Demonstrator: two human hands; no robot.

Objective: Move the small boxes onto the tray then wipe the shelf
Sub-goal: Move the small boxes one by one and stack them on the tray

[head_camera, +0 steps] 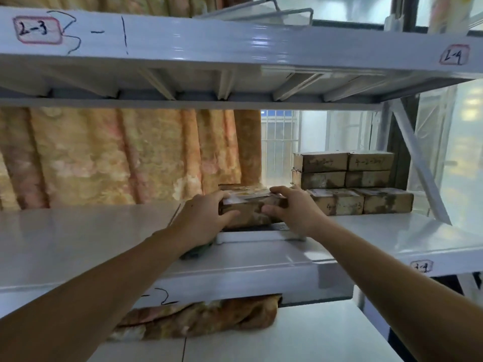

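A small brown cardboard box [249,209] with a white label on top sits over a white tray [257,236] on the white shelf [78,236]. My left hand [206,218] grips its left end, thumb on the front face. My right hand [292,207] grips its right end, fingers over the top. Several more small brown boxes [350,182] are stacked on the shelf at the right, two rows high at the back and a lower row in front. A dark green cloth [196,253] peeks out under my left wrist.
The upper shelf [209,48] hangs close above, with handwritten labels. A patterned curtain [117,158] hangs behind the shelf and its end lies on the lower shelf [203,317]. A diagonal brace [418,163] and window stand at the right.
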